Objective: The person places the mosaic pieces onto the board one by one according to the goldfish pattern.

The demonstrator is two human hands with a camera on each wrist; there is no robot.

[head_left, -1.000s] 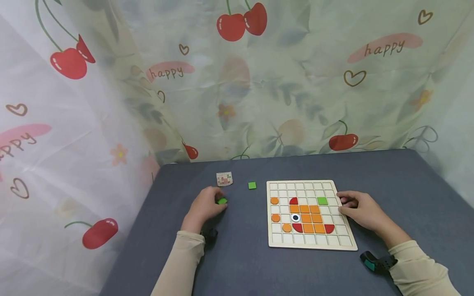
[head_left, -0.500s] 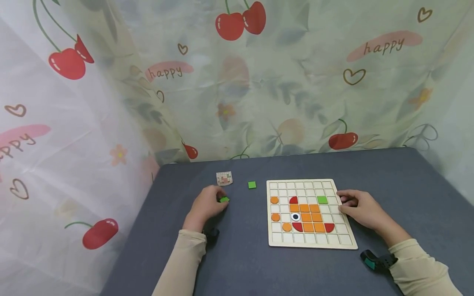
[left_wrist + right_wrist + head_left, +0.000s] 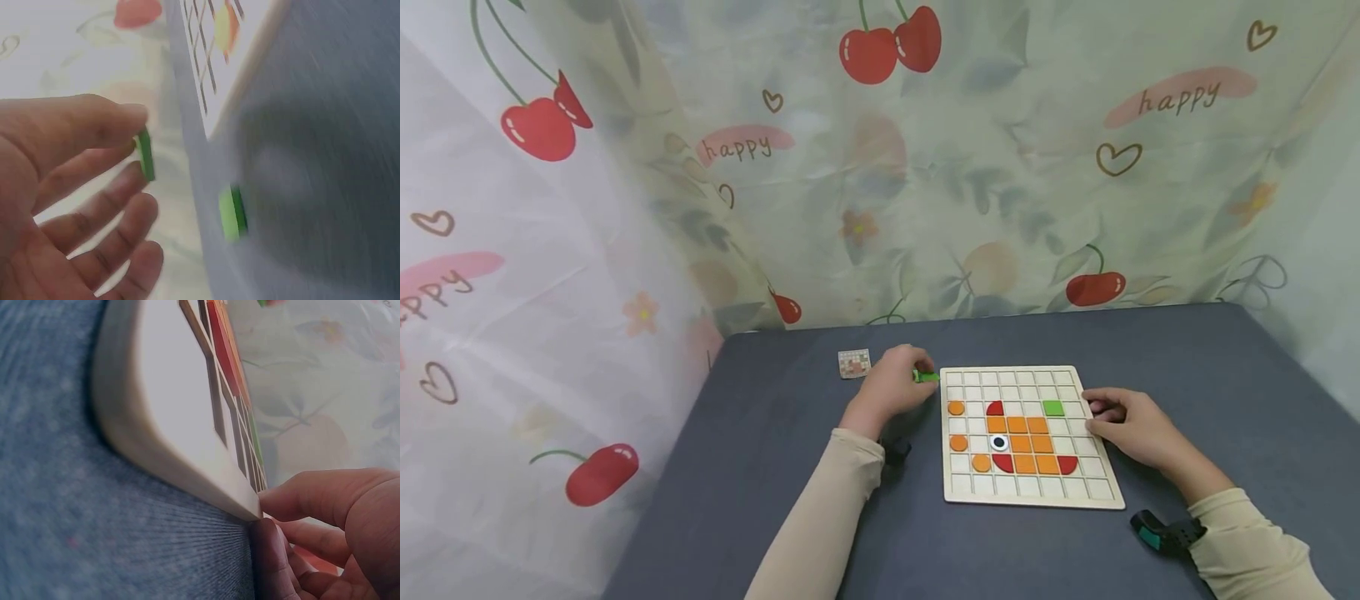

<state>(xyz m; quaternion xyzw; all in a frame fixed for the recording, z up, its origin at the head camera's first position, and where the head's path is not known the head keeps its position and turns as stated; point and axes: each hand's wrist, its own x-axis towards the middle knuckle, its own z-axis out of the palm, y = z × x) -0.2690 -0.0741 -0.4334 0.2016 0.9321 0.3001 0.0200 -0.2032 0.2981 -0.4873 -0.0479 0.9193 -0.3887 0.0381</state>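
My left hand (image 3: 891, 387) pinches a green square tile (image 3: 145, 154) between thumb and fingertips, just left of the board; the other fingers are loosely bent. Below that hand a second green tile (image 3: 230, 214) lies on the table. The pale wooden grid board (image 3: 1000, 492) holds orange squares (image 3: 1027, 443), orange discs (image 3: 956, 407), red rounded pieces (image 3: 1067, 465), an eye tile (image 3: 998, 442) and one green square (image 3: 1053, 408). My right hand (image 3: 1138, 425) holds the board's right edge, its thumb and bent fingers against the rim.
A small picture card (image 3: 853, 363) lies on the dark table (image 3: 730, 500) behind the left hand. A curtain (image 3: 970, 183) printed with cherries hangs along the back and left. Each wrist wears a black band (image 3: 1165, 533).
The left hand has moved right and away from me with its green tile, to above the loose tile near the board. The right hand and board stay put.
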